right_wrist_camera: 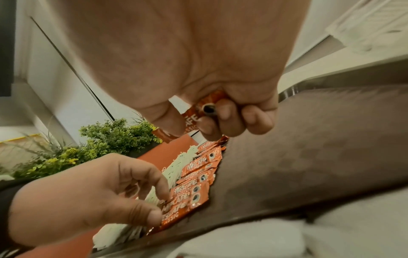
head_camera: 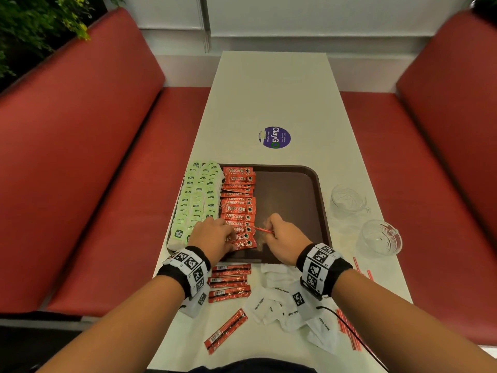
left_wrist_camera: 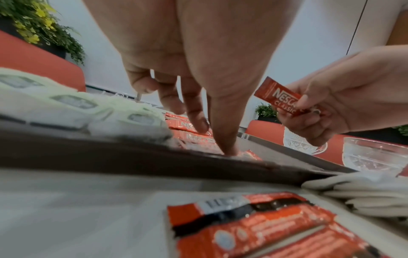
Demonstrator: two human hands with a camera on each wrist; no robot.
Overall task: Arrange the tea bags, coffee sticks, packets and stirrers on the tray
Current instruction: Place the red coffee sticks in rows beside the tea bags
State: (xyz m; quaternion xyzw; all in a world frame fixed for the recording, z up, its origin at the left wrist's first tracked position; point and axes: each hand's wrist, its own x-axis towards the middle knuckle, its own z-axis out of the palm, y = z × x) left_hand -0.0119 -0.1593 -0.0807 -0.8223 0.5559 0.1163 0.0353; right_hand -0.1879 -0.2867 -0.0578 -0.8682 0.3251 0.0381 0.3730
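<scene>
Over the tray (head_camera: 290, 184), the right hand (head_camera: 285, 238) pinches one stick (left_wrist_camera: 278, 100), likely to add to the row (head_camera: 238, 208) beside the tea bags (head_camera: 197, 200). Left hand (head_camera: 215, 235) fingertips (right_wrist_camera: 164, 192) press the row's near end flat, uncurled, probably steadying it.

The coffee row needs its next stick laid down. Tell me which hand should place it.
Right. The right hand already pinches a coffee stick above the tray, beside the coffee row. The left hand has its fingertips pressing on the row's near sticks, probably steadying them.
</scene>
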